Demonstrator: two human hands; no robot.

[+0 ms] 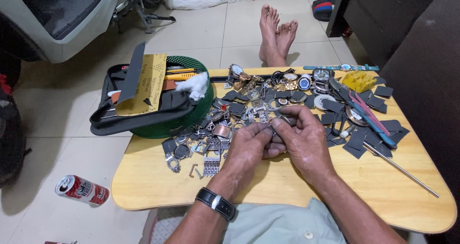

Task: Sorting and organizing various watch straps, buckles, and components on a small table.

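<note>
Over the middle of the low light-wood table (268,186), both hands meet: left hand (247,145) and right hand (302,138) pinch together on one small metal watch part (277,129), mostly hidden by the fingertips. Just behind it on the table: scattered pile of metal watch cases and bracelet links (268,93). At the table's left rear corner: green mesh basket (191,112). On the floor left of the table: red drink can (82,190).

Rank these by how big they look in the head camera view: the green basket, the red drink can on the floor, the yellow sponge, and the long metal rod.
1. green basket
2. metal rod, longest but very thin
3. red drink can
4. yellow sponge

The can and sponge look close in size; the sponge lies farther from the camera, so their order is unsure.
</note>
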